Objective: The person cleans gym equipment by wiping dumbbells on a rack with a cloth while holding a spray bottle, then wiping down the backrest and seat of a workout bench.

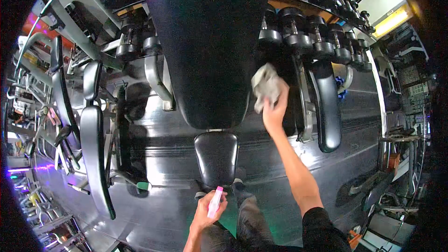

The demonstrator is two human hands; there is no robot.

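Note:
My right hand (276, 108) grips a crumpled, light-coloured cloth (267, 85) beside the right edge of a weight bench's black back pad (212, 51). Whether the cloth touches the pad's edge I cannot tell. Lower down, in front of my legs, my left hand (205, 210) is closed around a small, pale pink bottle (215, 203) with a brighter pink top. The bottle tilts slightly and its lower part is covered by the fingers. Between my hands is the bench's smaller black seat pad (216, 157), just below the back pad.
Dumbbells (295, 30) fill a rack at the upper right. Another black bench pad (325, 107) stands to the right of my right arm. More padded benches (93, 149) and metal-framed machines (70, 23) crowd the left. The dark floor (168, 205) is shiny.

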